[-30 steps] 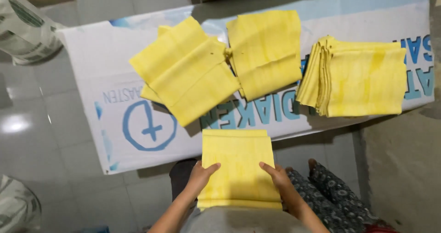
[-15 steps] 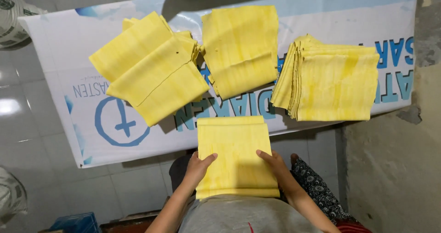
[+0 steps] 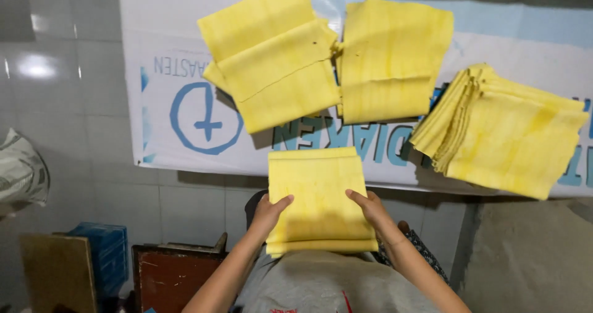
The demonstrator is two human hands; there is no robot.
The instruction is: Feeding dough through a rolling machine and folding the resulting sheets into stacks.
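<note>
A folded yellow cloth (image 3: 318, 192) lies on my lap, reaching up to the edge of the white banner. My left hand (image 3: 269, 214) grips its left edge and my right hand (image 3: 369, 207) grips its right edge, thumbs on top. Just beyond it on the banner (image 3: 185, 54) lie three piles of folded yellow cloths: a loosely stacked left pile (image 3: 272, 57), a middle pile (image 3: 389, 57) and a tilted, thicker right pile (image 3: 503, 131).
The white banner with blue markings covers the grey tiled floor (image 3: 55, 103). A blue crate (image 3: 102, 254), a brown board (image 3: 58, 273) and a reddish wooden box (image 3: 173, 276) stand at lower left. A sack (image 3: 21, 174) lies at the left edge.
The view has swung and moved closer, so the piles sit further right and look larger. Both hands stay on the edges of the cloth on my lap.
</note>
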